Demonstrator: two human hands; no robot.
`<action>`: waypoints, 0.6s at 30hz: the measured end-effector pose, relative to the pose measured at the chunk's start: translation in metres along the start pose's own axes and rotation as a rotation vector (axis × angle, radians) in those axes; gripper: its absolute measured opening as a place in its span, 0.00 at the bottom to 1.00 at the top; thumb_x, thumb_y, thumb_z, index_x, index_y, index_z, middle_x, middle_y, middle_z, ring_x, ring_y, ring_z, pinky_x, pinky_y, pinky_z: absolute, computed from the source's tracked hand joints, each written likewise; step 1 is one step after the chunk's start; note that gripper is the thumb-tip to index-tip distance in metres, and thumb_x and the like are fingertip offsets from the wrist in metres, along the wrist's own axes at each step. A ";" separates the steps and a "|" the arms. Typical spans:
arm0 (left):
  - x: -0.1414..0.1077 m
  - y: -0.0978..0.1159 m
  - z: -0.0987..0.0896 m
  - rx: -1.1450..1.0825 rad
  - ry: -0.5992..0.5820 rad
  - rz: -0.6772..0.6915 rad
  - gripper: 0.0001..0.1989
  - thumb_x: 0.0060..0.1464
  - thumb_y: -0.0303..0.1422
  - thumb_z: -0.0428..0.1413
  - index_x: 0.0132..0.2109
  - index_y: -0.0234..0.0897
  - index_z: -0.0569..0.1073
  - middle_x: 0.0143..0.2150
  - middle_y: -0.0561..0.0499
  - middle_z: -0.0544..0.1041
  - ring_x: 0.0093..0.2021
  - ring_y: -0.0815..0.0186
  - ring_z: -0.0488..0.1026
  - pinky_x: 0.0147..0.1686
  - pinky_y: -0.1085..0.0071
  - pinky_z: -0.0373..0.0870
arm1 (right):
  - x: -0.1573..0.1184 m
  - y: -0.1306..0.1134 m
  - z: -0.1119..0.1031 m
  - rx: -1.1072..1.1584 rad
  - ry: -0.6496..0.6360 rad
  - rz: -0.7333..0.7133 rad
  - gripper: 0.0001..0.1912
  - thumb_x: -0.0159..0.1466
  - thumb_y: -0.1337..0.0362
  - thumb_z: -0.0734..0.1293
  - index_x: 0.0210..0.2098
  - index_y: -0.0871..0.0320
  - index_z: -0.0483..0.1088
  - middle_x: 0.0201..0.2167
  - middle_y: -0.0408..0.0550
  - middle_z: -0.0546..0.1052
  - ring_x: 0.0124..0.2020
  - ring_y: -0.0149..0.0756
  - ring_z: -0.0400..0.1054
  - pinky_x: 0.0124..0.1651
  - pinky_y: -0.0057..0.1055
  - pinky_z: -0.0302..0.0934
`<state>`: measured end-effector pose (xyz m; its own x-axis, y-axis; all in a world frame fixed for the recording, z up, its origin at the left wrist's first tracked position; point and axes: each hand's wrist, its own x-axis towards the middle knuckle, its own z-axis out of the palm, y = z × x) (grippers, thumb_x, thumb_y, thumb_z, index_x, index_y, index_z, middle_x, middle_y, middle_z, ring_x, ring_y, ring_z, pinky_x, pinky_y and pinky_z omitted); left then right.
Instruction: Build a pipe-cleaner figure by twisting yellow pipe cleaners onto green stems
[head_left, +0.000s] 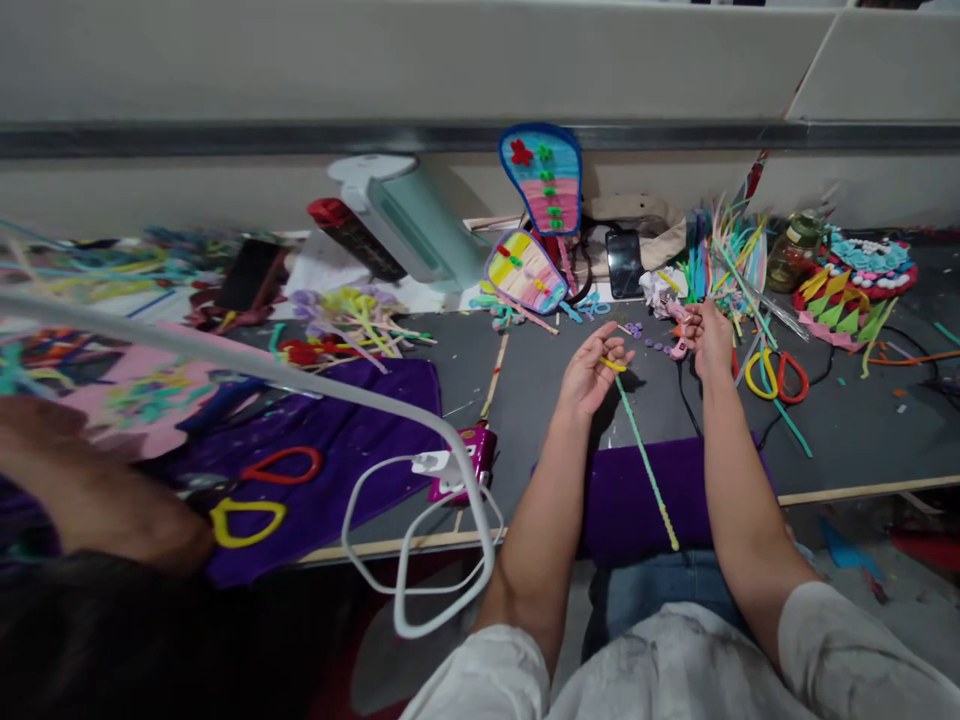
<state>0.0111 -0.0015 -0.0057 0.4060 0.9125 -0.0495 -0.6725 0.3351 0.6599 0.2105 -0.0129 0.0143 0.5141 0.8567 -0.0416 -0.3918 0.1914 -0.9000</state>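
My left hand (596, 368) is closed around the top of a thin, pale green stick (641, 440) that looks wrapped, with a yellow end hanging toward my lap. A small yellow strip (613, 365) shows at its fingers. To the right, my right hand (709, 335) is closed on a small pink glue gun (680, 338), partly hidden by the fingers, its dark cord running down the table. Small purple pieces (634, 329) lie between the hands. Close beyond the right hand stand a white ruffled piece (664, 285) and a bundle of coloured strips (731, 255).
Red-and-yellow scissors (780, 378) lie at right, near a glass jar (796, 250). Decorated paddle shapes (541, 180) lean at the back. A white cable (420, 400) crosses to a purple power strip (469, 462). Another person's arm (97, 490) is at left, beside more scissors (259, 495).
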 end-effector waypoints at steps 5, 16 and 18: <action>0.006 -0.006 -0.004 -0.044 0.042 0.087 0.12 0.58 0.29 0.56 0.50 0.33 0.72 0.47 0.43 0.78 0.49 0.63 0.75 0.57 0.55 0.67 | -0.008 0.007 0.009 -0.056 -0.089 0.125 0.21 0.57 0.46 0.69 0.29 0.59 0.70 0.21 0.41 0.73 0.16 0.20 0.60 0.14 0.18 0.50; -0.003 -0.014 0.001 0.209 0.013 -0.029 0.27 0.47 0.26 0.65 0.55 0.36 0.68 0.47 0.41 0.78 0.46 0.57 0.78 0.47 0.59 0.74 | -0.015 0.032 0.024 -0.131 -0.179 0.105 0.20 0.53 0.47 0.71 0.27 0.59 0.71 0.19 0.39 0.71 0.17 0.21 0.61 0.17 0.19 0.55; -0.004 -0.017 0.003 0.232 0.025 -0.018 0.30 0.44 0.25 0.66 0.55 0.36 0.68 0.44 0.43 0.79 0.43 0.59 0.79 0.46 0.62 0.74 | -0.016 0.032 0.023 -0.116 -0.213 0.102 0.19 0.50 0.49 0.73 0.28 0.59 0.72 0.21 0.39 0.72 0.18 0.21 0.62 0.17 0.18 0.55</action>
<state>0.0224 -0.0112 -0.0144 0.3990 0.9135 -0.0797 -0.5037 0.2910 0.8134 0.1723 -0.0092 -0.0036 0.2994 0.9526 -0.0535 -0.3372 0.0532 -0.9399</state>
